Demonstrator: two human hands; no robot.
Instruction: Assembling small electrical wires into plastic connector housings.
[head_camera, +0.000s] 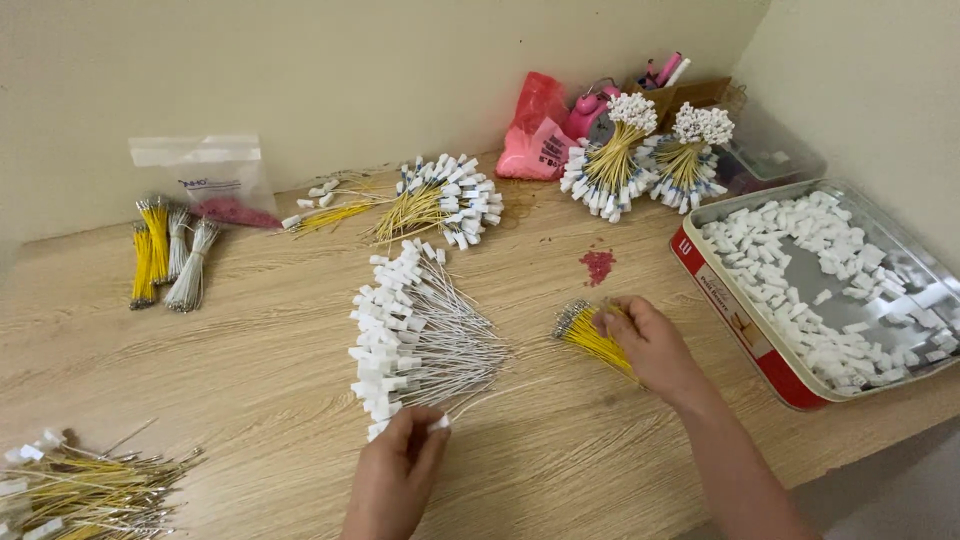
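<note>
On the pale wooden counter (250, 330), the left hand (395, 480) pinches closed on one thin white wire (490, 397) at the near tip of the fan of white-tagged wires (420, 335), which spreads toward 12 o'clock. The right hand (650, 345) rests curled over the bundle of yellow wires (585, 332), long axis running 10 to 4 o'clock (firmness of hold unclear). A metal tray of white plastic tags (900, 260) lies at 3 o'clock, nearer the right hand.

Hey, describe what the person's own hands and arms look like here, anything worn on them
Both hands are bare: the left hand and the right hand wear no gloves, and no rings or watch show. The right forearm is uncovered with no sleeve in view. Only the left wrist shows, also bare.
</note>
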